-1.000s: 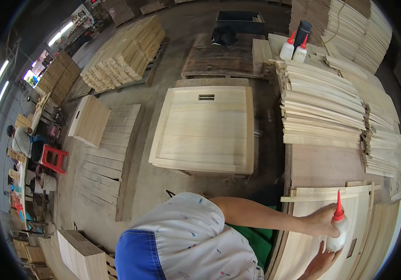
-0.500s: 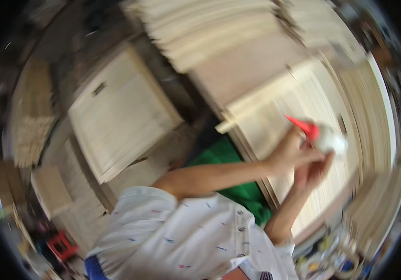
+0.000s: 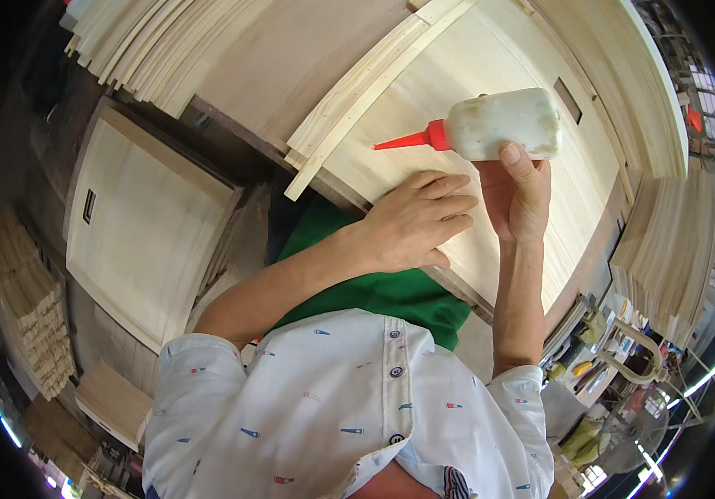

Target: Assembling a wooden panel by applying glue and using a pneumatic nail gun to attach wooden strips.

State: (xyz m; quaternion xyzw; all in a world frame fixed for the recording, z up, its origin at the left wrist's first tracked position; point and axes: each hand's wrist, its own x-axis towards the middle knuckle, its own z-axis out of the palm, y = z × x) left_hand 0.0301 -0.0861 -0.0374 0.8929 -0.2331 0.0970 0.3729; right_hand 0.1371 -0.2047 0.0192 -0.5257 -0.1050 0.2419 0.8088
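Observation:
My right hand (image 3: 522, 185) is closed around a white squeeze bottle (image 3: 503, 125) with a red pointed nozzle. The bottle lies on its side in the grip, its nozzle toward the left, above a pale wooden panel (image 3: 565, 200). My left hand (image 3: 417, 220) is near the panel's close edge with its fingers spread and nothing in them. Whether its fingertips touch the wood I cannot tell. A thin wooden strip (image 3: 349, 131) runs along the panel's left side and juts past the near edge.
At the left leans or lies another wooden panel (image 3: 145, 224) with a small slot. Stacked wooden strips (image 3: 145, 50) rise at the far left of the bench, and more boards (image 3: 665, 249) stand at the right. Tools and a clamp (image 3: 640, 353) lie at the lower right.
My hands were together at the bottle and its red nozzle; the left hand has let go and moved down and left. The view has swung and become sharper.

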